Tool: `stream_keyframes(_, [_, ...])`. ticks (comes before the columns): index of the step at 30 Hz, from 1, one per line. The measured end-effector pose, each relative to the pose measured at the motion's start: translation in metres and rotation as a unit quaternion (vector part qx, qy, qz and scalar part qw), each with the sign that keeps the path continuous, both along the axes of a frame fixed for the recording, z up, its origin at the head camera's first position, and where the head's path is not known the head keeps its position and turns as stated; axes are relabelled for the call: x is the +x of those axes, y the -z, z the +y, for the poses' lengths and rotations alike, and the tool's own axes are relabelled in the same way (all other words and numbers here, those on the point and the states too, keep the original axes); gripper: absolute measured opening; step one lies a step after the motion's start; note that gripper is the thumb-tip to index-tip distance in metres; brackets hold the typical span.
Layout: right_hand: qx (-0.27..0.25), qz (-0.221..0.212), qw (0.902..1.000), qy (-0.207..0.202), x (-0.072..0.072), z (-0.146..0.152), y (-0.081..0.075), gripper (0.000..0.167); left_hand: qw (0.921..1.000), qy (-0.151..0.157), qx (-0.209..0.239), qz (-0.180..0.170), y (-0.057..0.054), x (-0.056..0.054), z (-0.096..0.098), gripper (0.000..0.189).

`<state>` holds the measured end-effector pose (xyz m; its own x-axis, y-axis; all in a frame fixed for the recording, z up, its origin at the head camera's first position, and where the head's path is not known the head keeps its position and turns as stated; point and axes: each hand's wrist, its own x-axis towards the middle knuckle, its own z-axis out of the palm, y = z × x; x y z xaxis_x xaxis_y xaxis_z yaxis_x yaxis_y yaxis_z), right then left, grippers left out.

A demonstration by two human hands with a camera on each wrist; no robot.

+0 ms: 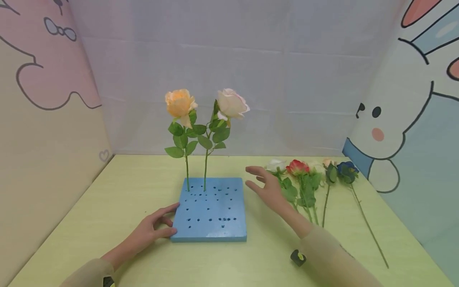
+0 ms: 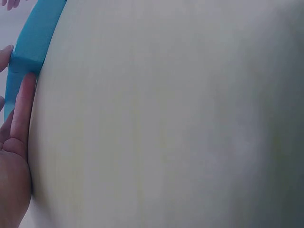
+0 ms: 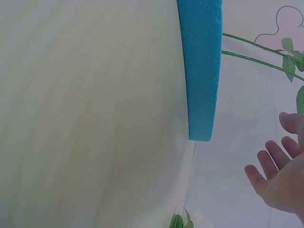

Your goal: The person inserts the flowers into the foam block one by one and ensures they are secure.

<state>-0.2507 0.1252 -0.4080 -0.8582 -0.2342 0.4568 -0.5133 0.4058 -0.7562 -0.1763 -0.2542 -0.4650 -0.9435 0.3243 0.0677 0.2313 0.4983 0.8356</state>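
Saw a blue board (image 1: pixel 229 231) lying flat between both hands, left edge against thumb and fingertip of the left hand (image 1: pixel 148 229). Read that hand as unclenched, fingers extended, touching rather than grasping; confirmed fingertip contact at the board's side in the left wrist view, rest of the hand partly cropped. Placed the right hand (image 1: pixel 270 191) raised just right of the board, not touching; read as released, fingers spread and slightly bent. Found a pale pink rose (image 1: pixel 232 104) and a yellow-orange rose (image 1: pixel 179 103) upright in rear holes of the board, clear of all fingers. Took in the room next: pale backdrop (image 1: pixel 215 52) behind, right wall panel (image 1: pixel 398 107) with a cartoon rabbit, left wall panel (image 1: pixel 64 75) with a pink cartoon figure. Logged a pale yellow-green table (image 1: pixel 107 199) underneath. Listed loose flowers lying to the right: dark blue rose (image 1: pixel 346 168), red rose (image 1: pixel 297 167), white flower (image 1: pixel 275 165), small peach flower (image 1: pixel 327 161). Lost some lower stems behind the right hand and sleeve (image 1: pixel 330 255). Spotted a small dark-and-yellow piece (image 1: pixel 298 258) at the right cuff; could not identify.
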Motion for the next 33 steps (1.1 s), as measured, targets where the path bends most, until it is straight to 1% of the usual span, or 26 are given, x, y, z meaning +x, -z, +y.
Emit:
stream_keyframes(5, [0.001,-0.019,0.9997,0.015,0.013,0.018,-0.001,0.045,1.0000,0.002,0.002,0.008,0.000,-0.001,0.001,0.070])
stream_keyframes(8, [0.008,-0.022,0.9996,0.018,0.020,0.028,-0.002,0.048,0.9999,0.002,0.006,0.009,0.001,-0.001,0.001,0.070])
stream_keyframes(12, [0.028,-0.014,0.9992,0.024,0.030,0.038,-0.003,0.049,0.9999,0.003,0.005,0.011,0.001,-0.002,0.001,0.070])
stream_keyframes(17, [0.053,-0.022,0.9979,0.032,0.041,0.049,-0.002,0.049,0.9998,0.005,0.011,0.016,0.003,-0.002,0.000,0.070])
stream_keyframes(24, [0.057,-0.022,0.9972,0.042,0.048,0.059,0.000,0.050,0.9998,0.005,0.016,0.015,0.005,-0.002,-0.001,0.070])
stream_keyframes(28, [0.057,-0.027,0.9969,0.046,0.049,0.063,0.000,0.051,0.9998,0.003,0.015,0.008,0.004,-0.001,-0.001,0.071])
stream_keyframes(33, [0.058,-0.038,0.9962,0.053,0.052,0.069,0.002,0.051,0.9996,0.008,0.028,0.004,0.002,-0.001,0.000,0.071])
